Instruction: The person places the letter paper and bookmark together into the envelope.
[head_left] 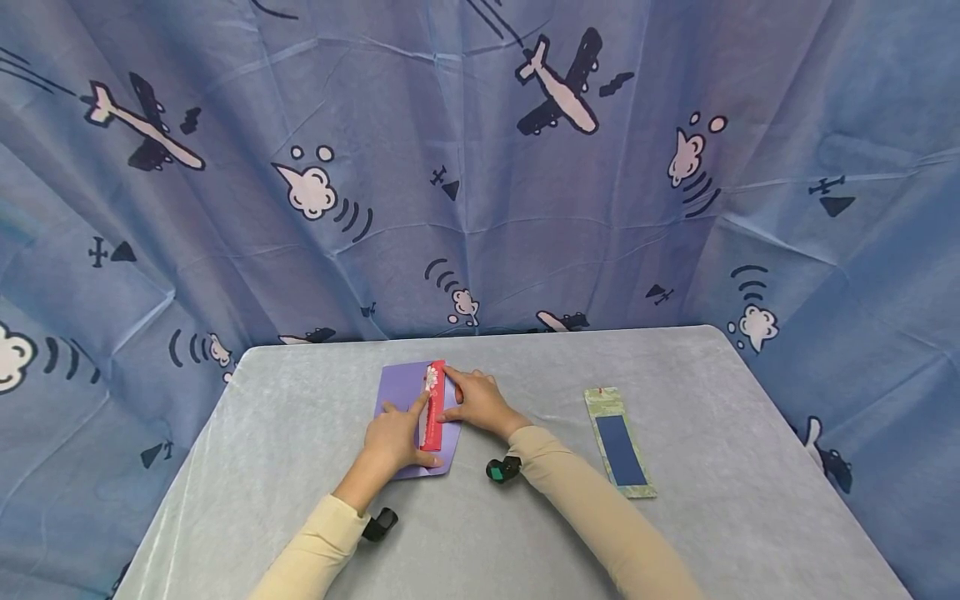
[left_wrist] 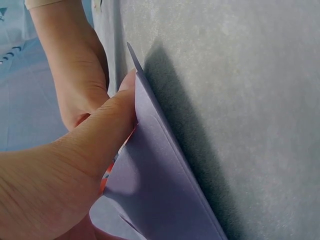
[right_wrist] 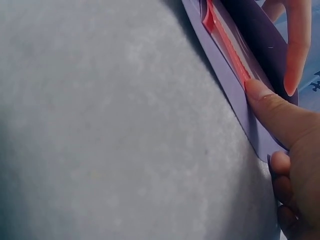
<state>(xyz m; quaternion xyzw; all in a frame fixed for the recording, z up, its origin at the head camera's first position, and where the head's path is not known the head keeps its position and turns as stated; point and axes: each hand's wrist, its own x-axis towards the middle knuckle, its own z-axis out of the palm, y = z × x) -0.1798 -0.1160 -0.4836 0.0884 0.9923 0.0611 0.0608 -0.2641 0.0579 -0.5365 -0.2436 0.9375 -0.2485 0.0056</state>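
Note:
A purple card (head_left: pixel 397 382) is tilted above the cloth in the left wrist view, its face bowed. Along it lies a narrow red packet (head_left: pixel 435 421) with white flower print; one long edge looks serrated in the right wrist view. My left hand (head_left: pixel 390 437) grips the card from the near left, its thumb over the lower part and its index finger touching the packet. From the right, my right hand (head_left: pixel 483 404) pinches the packet, thumb (right_wrist: pixel 262 95) on its edge and index finger at its far end. The other right fingers curl by the card's corner.
A flat, long green-bordered piece with a dark blue panel (head_left: pixel 621 450) lies on the table to the right of my right hand. Pale grey cloth (head_left: pixel 525 542) covers the table. Behind its far edge hangs a blue curtain (head_left: pixel 480 167) printed with planes.

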